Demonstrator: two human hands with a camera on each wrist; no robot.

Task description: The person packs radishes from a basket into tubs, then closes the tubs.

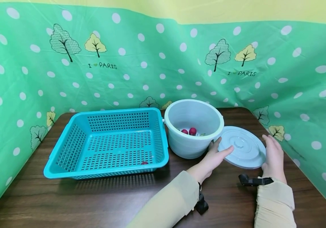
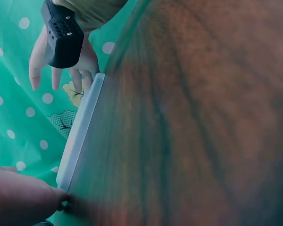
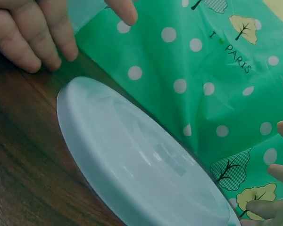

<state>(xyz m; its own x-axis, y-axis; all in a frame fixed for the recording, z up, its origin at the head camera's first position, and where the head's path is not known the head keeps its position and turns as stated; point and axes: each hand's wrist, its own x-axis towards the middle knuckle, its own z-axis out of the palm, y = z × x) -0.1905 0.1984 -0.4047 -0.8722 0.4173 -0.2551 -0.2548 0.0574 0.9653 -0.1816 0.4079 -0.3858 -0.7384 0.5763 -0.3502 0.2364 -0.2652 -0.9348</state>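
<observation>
A round pale blue lid (image 1: 240, 148) lies on the table between the two hands. My left hand (image 1: 212, 156) is at the lid's left side, with its fingers mostly extended and its thumb close to the rim. At the right side, my right hand (image 1: 274, 156) has its fingers extended along the edge. In the left wrist view the lid (image 2: 80, 132) shows edge-on, with the right hand (image 2: 68, 66) past its far end. The right wrist view shows the lid (image 3: 137, 155) below the left hand's spread fingers (image 3: 42, 33). Contact with the rim is unclear.
A pale blue bucket (image 1: 191, 144) stands left of the lid, with small round red produce (image 1: 192, 131) and bits of green inside. Farther left is a turquoise perforated basket (image 1: 117, 158) with a small red item (image 1: 144, 163) near its front. A green dotted cloth (image 1: 151, 63) encloses the table.
</observation>
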